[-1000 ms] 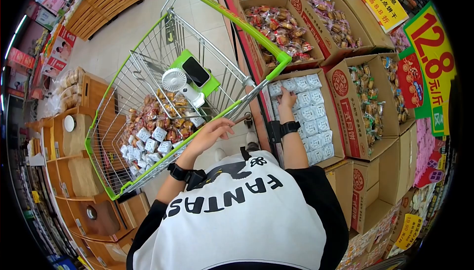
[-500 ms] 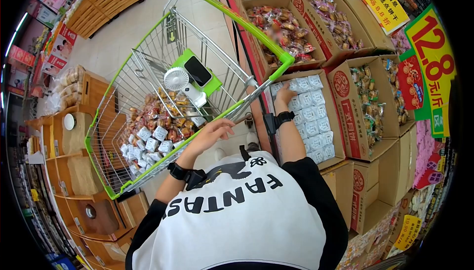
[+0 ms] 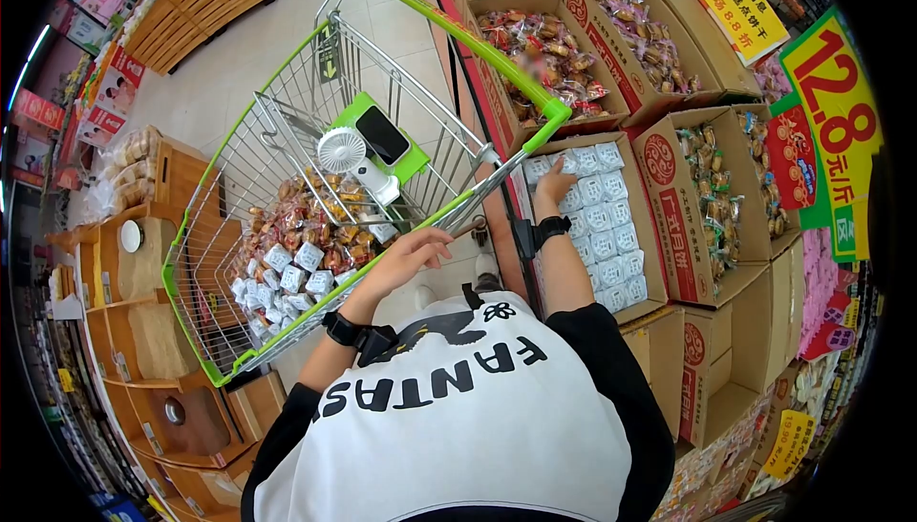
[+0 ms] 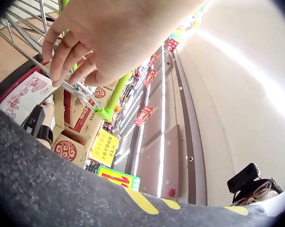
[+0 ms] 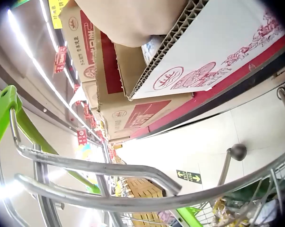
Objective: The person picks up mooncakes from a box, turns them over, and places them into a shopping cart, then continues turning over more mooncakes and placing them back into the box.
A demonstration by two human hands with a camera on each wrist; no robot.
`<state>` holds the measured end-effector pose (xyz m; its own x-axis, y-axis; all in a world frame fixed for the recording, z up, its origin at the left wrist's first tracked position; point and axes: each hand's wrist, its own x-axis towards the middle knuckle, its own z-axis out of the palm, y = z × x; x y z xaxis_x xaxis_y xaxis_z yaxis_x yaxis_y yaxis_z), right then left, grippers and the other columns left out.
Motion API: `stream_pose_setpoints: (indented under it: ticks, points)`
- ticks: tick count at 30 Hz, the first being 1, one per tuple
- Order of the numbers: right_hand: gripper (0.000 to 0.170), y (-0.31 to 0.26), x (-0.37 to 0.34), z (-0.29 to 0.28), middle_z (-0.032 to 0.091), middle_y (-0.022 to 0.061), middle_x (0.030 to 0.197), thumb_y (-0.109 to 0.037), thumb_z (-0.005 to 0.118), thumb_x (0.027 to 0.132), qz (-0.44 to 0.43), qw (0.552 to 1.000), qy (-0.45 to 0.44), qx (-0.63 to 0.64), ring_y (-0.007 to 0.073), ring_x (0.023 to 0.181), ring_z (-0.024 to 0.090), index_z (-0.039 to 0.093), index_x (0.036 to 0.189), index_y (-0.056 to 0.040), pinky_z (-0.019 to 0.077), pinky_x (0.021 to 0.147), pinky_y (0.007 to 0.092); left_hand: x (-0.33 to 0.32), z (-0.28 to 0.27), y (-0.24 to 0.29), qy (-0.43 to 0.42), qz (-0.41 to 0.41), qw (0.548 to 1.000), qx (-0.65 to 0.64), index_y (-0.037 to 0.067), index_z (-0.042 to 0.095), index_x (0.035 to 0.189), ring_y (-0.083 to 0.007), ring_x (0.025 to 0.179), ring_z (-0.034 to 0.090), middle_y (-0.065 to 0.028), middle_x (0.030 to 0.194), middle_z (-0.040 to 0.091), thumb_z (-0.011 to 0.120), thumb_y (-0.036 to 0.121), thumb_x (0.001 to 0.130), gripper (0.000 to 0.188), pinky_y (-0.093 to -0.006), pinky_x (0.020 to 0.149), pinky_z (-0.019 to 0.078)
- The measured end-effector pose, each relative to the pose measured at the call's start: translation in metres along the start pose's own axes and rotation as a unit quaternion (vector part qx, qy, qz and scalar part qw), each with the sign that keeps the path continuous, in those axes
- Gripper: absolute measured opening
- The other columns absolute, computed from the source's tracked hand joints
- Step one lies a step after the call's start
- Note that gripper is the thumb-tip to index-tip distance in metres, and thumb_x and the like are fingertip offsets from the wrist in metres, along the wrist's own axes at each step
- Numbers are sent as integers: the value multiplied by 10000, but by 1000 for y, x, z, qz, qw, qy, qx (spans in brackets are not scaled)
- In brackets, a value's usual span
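Over by the cartons, the shopper's right hand point(image 3: 552, 186) reaches down onto rows of silvery-white square packets point(image 3: 600, 218), at the far end of an open cardboard carton point(image 5: 204, 66); the carton wall and the angle hide the fingertips, so I cannot tell whether they pinch a packet or merely touch one. The left hand point(image 3: 409, 259) hangs beside the green-rimmed shopping cart point(image 3: 449, 27), fingers loosely bent and holding nothing; I cannot tell whether it touches the wires. More white packets point(image 3: 308, 256) lie loose in the cart, heaped against brown and red wrapped pastries point(image 3: 287, 212). Above that heap, on the cart's bright green panel point(image 3: 415, 165), sit a white handheld fan point(image 3: 342, 151) and a dark-screened smartphone point(image 3: 382, 136), side by side. Just beyond the packet carton stands another carton of clear-bagged pastries point(image 3: 549, 59), and to its right a red-printed one point(image 3: 680, 226). A yellow price sign point(image 3: 738, 8) and a larger "12.8" sign point(image 3: 836, 111) rise behind the display.
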<state>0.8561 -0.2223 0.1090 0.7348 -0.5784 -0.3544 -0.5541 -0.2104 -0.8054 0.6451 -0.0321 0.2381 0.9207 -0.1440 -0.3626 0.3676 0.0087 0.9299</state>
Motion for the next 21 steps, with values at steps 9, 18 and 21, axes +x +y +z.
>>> stream_pose_setpoints:
  ticks: [9, 18, 21]
  points:
    - [638, 29, 15, -11, 459, 335, 1036, -417, 442, 826, -134, 987, 64, 61, 432, 960, 460, 322, 1118, 137, 379, 810, 412, -1, -3, 5, -15, 6, 1000, 5, 14, 508, 999, -96, 699, 512, -46, 819, 557, 422, 152, 834, 232, -222, 659, 419]
    - [462, 9, -9, -69, 523, 173, 1040, -333, 498, 831, -104, 944, 21, 312, 237, 896, 520, 465, 1045, 75, 408, 778, 313, 1, -1, 14, -40, 19, 999, -1, 16, 500, 1012, -92, 705, 502, -56, 836, 565, 403, 113, 846, 215, -216, 678, 411]
    - [416, -22, -36, -94, 505, 114, 1069, -293, 480, 849, -98, 903, -57, 413, 168, 909, 506, 443, 1098, 38, 400, 791, 279, 2, -1, 21, -59, 40, 997, -6, -2, 497, 1013, -104, 715, 514, -56, 827, 553, 423, 140, 848, 229, -222, 692, 421]
